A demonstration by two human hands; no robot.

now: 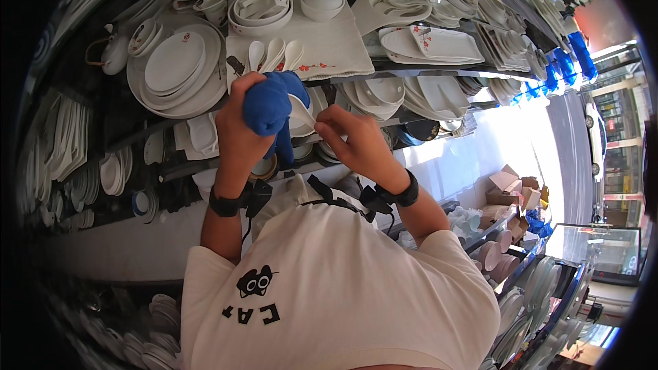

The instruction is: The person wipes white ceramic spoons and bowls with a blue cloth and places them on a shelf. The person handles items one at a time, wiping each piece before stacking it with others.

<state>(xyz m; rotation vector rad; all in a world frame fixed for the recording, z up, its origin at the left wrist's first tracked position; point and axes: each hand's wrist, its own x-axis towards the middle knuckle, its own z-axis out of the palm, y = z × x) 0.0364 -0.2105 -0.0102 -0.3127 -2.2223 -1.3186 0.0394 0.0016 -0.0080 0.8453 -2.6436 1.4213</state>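
In front of the shelf, my left hand (236, 122) is closed round a bunched blue cloth (267, 106). A tail of the cloth hangs below the fingers. A white spoon (300, 111) rests against the cloth, and part of it is hidden there. My right hand (360, 144) pinches the spoon's other end between thumb and fingers. Just beyond the cloth, white spoons (275, 51) lie side by side on a pale mat (339, 48) with red flowers. White bowls (260, 26) stand on that mat, with a small lidded bowl (322, 1) beside them.
Stacked white plates (175, 62) and a teapot (115, 53) stand on the left of the shelf. Oblong dishes (445, 44) sit to the right, and lower shelves hold more crockery (373, 96). Cardboard boxes (507, 192) lie at the right. Behind me are racks of plates (524, 308).
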